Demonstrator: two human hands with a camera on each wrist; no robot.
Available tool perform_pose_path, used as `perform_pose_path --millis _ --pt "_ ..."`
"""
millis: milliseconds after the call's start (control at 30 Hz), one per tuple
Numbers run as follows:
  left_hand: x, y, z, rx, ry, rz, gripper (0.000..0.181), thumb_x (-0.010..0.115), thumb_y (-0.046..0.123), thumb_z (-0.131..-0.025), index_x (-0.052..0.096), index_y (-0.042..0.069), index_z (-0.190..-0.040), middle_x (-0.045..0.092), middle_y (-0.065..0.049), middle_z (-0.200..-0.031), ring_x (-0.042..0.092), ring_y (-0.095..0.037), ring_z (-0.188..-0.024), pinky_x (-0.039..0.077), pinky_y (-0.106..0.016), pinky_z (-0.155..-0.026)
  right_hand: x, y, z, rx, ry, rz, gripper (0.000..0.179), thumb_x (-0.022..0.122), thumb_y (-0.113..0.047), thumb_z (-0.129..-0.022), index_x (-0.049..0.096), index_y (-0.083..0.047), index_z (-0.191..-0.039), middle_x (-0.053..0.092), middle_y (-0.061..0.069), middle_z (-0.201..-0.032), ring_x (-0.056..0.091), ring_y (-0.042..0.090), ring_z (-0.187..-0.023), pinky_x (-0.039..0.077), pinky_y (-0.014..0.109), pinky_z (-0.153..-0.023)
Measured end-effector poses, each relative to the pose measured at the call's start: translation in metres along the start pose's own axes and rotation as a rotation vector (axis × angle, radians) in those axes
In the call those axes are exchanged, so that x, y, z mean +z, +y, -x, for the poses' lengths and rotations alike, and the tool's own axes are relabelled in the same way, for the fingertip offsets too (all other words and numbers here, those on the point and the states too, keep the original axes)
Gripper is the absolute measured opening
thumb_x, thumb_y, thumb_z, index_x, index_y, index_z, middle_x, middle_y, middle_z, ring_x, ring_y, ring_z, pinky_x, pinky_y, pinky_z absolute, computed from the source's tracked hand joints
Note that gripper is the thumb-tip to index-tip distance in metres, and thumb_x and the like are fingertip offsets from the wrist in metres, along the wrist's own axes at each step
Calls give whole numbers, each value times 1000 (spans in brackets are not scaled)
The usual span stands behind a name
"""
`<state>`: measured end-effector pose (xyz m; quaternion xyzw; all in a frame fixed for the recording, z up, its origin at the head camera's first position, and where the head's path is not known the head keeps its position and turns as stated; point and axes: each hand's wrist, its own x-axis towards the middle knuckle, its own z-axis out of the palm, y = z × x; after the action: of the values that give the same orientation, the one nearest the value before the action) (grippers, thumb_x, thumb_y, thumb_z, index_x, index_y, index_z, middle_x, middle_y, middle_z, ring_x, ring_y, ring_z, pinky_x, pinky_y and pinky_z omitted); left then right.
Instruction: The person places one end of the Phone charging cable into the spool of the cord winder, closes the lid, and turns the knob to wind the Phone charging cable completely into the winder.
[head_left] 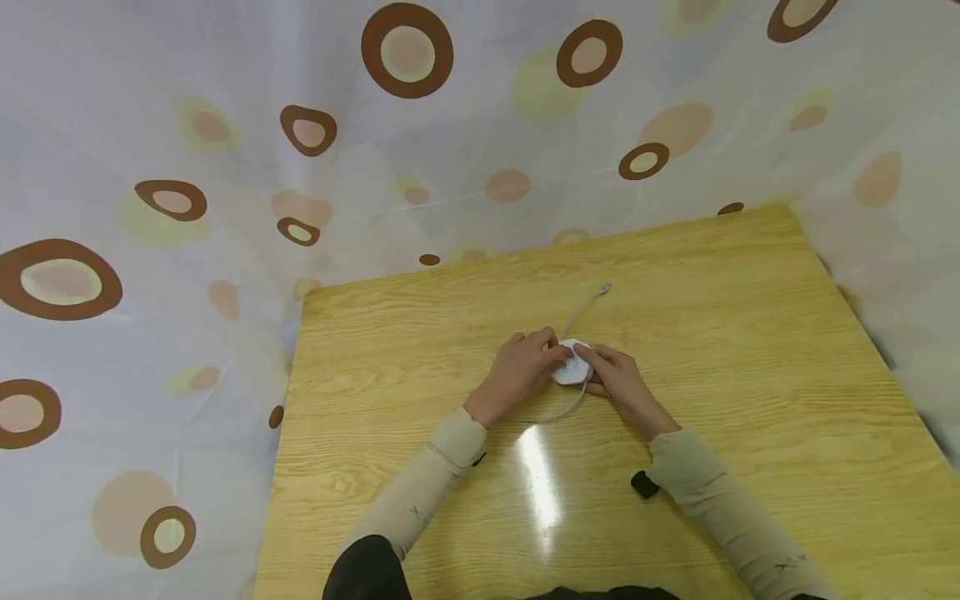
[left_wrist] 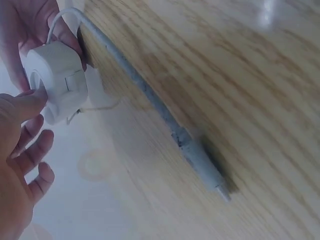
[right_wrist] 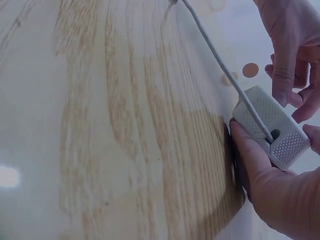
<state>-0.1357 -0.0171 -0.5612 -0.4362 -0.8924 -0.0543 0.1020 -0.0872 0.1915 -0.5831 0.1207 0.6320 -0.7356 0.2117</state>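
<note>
A white eight-sided cable winder (head_left: pixel 572 367) is held just over the table between both hands. My right hand (head_left: pixel 624 385) grips its edge, thumb on one face and fingers behind. A straight digit of my left hand (head_left: pixel 519 367) presses the round recess in its middle, seen in the left wrist view, while the other fingers curl loosely beside it. A pale cable (left_wrist: pixel 132 72) comes out of the winder and ends in a grey plug (left_wrist: pixel 200 162). Textured sides of the winder (right_wrist: pixel 265 117) and the cable's slot show in the right wrist view.
The hands work over a wood-grain table (head_left: pixel 375 367). Another cable end with a metal connector (head_left: pixel 604 288) points toward the far edge. A patterned curtain (head_left: pixel 465 125) stands behind the table. A black device (head_left: pixel 645 483) sits by the right cuff.
</note>
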Motion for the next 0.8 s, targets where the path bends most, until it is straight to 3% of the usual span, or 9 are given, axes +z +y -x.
perform_pose_path --millis 200,367,500,633,800 --pt "-3 1 -4 18 33 -90 17 69 27 -105 73 34 -119 65 8 -104 58 -6 -71 22 -22 -64 -1 0 -1 -1 10 -16 73 57 -50 -108 47 5 -154 75 -14 -104 74 -1 -97 61 21 -89" --pt "-5 2 -6 19 -1 -112 16 65 29 -107 75 34 -119 65 8 -98 54 -8 -67 20 -24 -66 -1 1 -1 -8 0 -10 71 57 -49 -108 47 4 -154 75 -12 -107 74 -1 -98 61 21 -90" --pt "-5 3 -8 24 -3 -139 16 65 37 -105 77 32 -115 69 10 -98 59 -7 -70 20 -25 -67 -1 1 -1 -10 3 -7 71 58 -49 -107 49 4 -153 75 -11 -108 74 -1 -98 61 20 -89" --pt "-2 4 -10 2 11 -141 22 67 46 -101 80 29 -106 72 12 -94 65 -6 -71 23 -25 -66 0 1 0 -6 4 -15 69 57 -47 -108 49 5 -152 75 -12 -105 74 0 -97 61 20 -88" --pt "5 13 -9 -94 -24 -71 26 65 43 -105 78 22 -98 71 10 -83 66 -6 -69 37 -25 -63 1 3 -1 0 14 -27 68 59 -47 -108 51 5 -151 76 -13 -101 74 0 -95 62 19 -85"
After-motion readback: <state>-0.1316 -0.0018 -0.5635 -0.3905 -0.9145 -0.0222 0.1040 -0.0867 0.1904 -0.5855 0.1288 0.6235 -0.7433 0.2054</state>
